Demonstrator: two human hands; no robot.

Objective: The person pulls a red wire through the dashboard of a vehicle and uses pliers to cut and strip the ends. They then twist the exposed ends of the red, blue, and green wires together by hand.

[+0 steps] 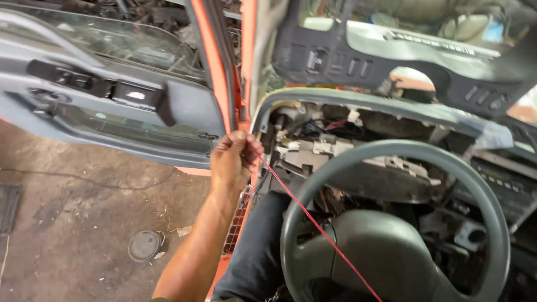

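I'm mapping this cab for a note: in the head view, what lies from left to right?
Open grey door → round lid on the ground → left hand pinching a red wire → steering wheel.

The open door point(106, 106) is seen at the far left, with the floor point(72, 212) below it. A round lid point(145, 245) is lying on the floor, near the left. The steering wheel point(391, 223) is placed at the near right, and the opened dashboard point(358, 151) is behind it. Between door and wheel, the left hand point(230, 159) is held at the door frame point(246, 67), and a wire point(313, 221) is stretched from it to the near right, across the wheel.
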